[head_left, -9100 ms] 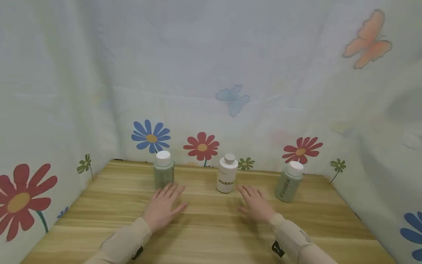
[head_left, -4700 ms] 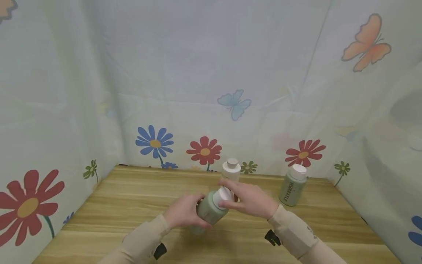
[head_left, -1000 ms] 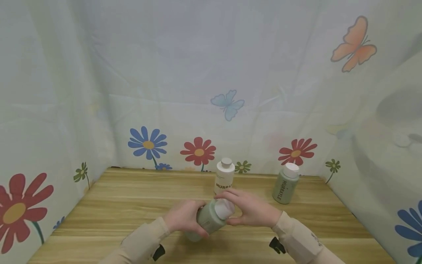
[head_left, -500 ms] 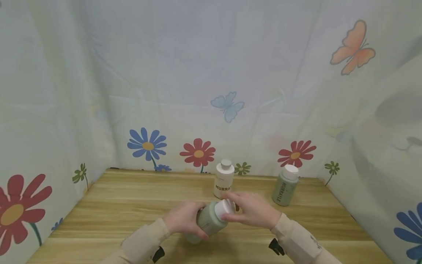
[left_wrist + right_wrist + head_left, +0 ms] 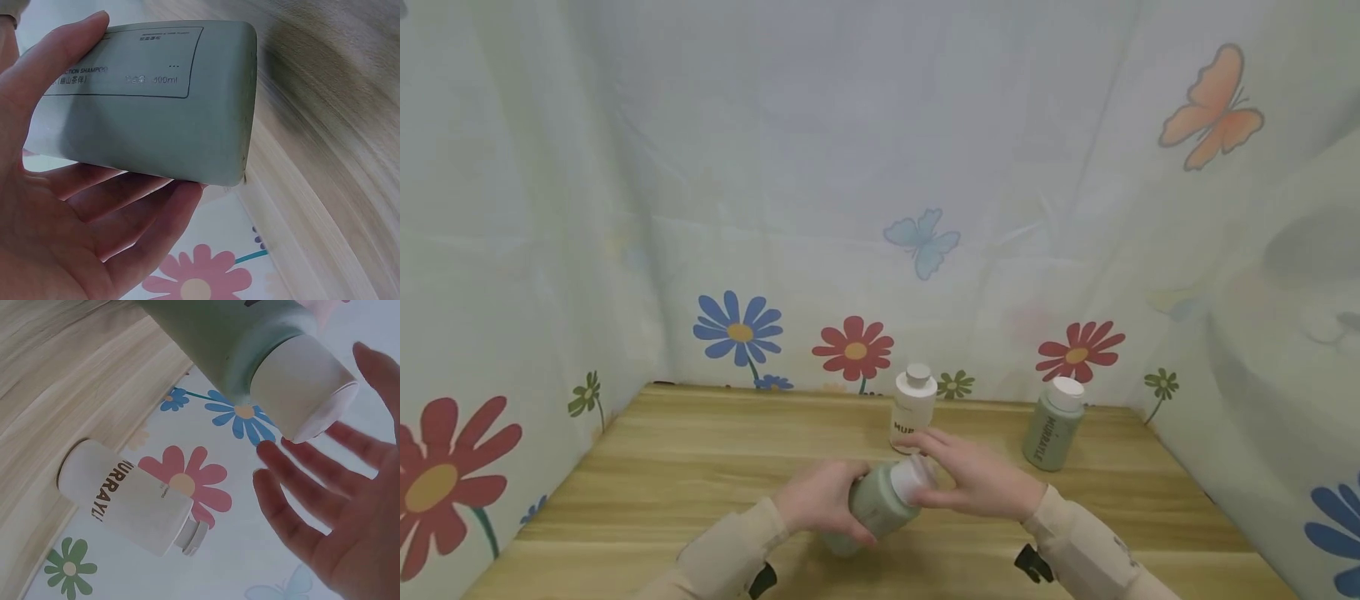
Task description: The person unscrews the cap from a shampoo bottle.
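Observation:
My left hand (image 5: 823, 500) grips the body of a green shampoo bottle (image 5: 181, 119), thumb on one side and fingers on the other. The bottle is tilted above the table, its white cap (image 5: 303, 387) pointing up and to the right. Around that cap my right hand (image 5: 337, 506) is spread with loosely bent fingers. In the right wrist view a gap shows between thumb and cap; fingertips lie close to the cap's far side, contact unclear. Just behind the hands stands a white bottle (image 5: 914, 407), its lower part partly hidden by the right fingers.
A second green bottle (image 5: 1052, 425) with a white cap stands upright at the right of the wooden table (image 5: 700, 433). A flower-printed cloth (image 5: 820, 167) hangs behind the table and along both sides.
The left green bottle was lifted from the table by my left hand and brought to the middle, tilted. My right hand's thumb and fingers, on its cap half a second ago, have since spread.

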`<state>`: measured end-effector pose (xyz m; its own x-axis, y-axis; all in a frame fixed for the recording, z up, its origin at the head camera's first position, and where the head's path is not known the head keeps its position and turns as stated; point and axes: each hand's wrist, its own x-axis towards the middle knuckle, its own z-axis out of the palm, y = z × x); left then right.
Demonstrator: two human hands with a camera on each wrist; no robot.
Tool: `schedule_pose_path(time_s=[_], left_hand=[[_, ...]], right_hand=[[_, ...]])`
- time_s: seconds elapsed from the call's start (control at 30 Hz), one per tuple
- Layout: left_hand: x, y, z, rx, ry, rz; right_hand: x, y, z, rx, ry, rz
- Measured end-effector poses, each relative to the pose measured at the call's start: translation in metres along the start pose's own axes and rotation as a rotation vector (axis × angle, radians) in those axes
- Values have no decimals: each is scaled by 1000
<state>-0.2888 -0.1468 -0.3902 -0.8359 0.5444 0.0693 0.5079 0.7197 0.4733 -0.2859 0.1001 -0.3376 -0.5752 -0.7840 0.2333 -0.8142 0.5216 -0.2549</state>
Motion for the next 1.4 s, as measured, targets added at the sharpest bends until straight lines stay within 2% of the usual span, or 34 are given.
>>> schedule_pose_path(time_s=[0.17,0.3,0.4,0.57,0.63,0.7,0.83,0.93,1.0,1.17,1.4], left_hand=[[0,-1,2,5,-3,-9],[0,0,2,-4,-10,-16],[0,0,2,-4,-7,-15],[-1,0,3,-6,-6,-5],[-1,-1,4,-8,-4,-2],[-1,-1,5,-8,2,1],[0,-2,5,-6,15,8],[0,-2,5,-3,17,6],[-1,-1,4,-2,15,3],[-2,-1,2,-13,5,3],[-2,0,0,-29,-9,3]], right_hand=[[1,1,0,48,-16,86],[1,2,0,32,-43,81],[1,3,0,20,-50,42],[0,3,-1,1,-60,-92],[0,2,-1,4,-69,-108],[0,1,-1,24,-76,-90],[1,-1,-2,97,-79,26],[2,-2,-2,104,-63,109],[2,-2,-1,90,-53,135],[3,-1,0,84,-55,131],[3,-1,-1,64,-42,49]])
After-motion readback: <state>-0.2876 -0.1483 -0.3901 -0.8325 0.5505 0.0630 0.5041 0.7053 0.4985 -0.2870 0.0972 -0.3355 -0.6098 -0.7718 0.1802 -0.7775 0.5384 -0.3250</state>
